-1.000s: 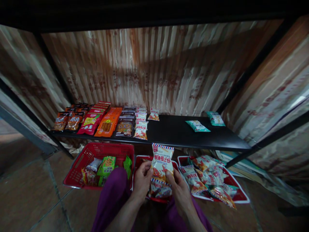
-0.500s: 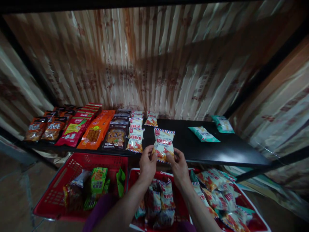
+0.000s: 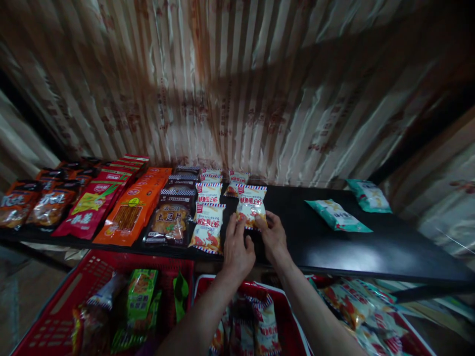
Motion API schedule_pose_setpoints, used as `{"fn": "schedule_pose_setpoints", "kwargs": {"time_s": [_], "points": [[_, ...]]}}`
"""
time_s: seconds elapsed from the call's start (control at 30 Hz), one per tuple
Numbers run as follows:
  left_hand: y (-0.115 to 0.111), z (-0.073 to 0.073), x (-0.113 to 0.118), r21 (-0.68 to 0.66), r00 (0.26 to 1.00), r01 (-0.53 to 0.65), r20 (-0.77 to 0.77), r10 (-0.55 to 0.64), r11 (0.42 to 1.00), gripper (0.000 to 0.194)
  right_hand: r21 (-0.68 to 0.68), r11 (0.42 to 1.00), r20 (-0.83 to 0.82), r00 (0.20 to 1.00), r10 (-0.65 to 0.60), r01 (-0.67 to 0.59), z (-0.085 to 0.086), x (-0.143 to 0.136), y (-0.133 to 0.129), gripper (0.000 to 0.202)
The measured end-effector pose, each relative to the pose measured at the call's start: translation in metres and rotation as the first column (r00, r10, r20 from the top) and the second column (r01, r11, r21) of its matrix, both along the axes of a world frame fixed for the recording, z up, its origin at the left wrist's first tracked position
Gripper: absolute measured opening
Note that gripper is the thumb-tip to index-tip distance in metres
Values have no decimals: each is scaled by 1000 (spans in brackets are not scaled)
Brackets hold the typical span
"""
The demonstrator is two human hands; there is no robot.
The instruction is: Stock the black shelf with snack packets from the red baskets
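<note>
A small white snack bag (image 3: 251, 201) with a striped top edge lies on the black shelf, or just above it, in front of a similar bag (image 3: 233, 184). My right hand (image 3: 275, 240) grips its lower right corner, thumb on the front. At its lower left, the outstretched fingers of my left hand (image 3: 238, 249) touch the bag, while the thumb stands away from it. Just left of that hand, a row of matching white bags (image 3: 207, 228) runs back along the shelf.
Brown potato-slice packs (image 3: 169, 217), orange packs (image 3: 128, 212), pink packs (image 3: 87, 207) and black-orange packs (image 3: 52, 205) line the shelf (image 3: 297, 252) leftward. Two teal bags (image 3: 339, 217) lie to the right. Red baskets (image 3: 67, 301) holding snacks stand below. A patterned curtain hangs behind.
Both hands have carried the white bag backward over the shelf, toward the bag behind it. My left thumb has come off the bag. The view has moved closer to the shelf.
</note>
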State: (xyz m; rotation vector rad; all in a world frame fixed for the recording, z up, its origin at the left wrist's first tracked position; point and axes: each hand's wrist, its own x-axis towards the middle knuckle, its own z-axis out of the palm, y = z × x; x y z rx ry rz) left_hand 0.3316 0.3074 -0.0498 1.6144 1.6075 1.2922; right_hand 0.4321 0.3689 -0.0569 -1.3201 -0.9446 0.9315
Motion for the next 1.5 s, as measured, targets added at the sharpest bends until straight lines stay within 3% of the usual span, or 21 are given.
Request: {"fn": "schedule_pose_setpoints", "kwargs": {"time_s": [0.2,0.6,1.03,1.23,1.5], "points": [[14,-7,0,27,994,54,-97,-52,998,62,15,1000,46,999,-11,10,1,-10,30,46],[27,-13,1,-135,997,42,-65,-51,990,59,28,999,223,974,23,-30,-20,-21,70,41],[28,-23,2,-61,997,34,-68,-38,998,62,27,999,496,868,19,-37,-20,-20,65,44],[33,-24,-1,-64,995,38,-94,-44,997,66,92,993,675,738,-4,-79,-20,-23,61,53],[37,-26,-3,-114,988,70,-131,-85,991,66,115,989,693,721,-14,-91,-23,-21,61,51]]}}
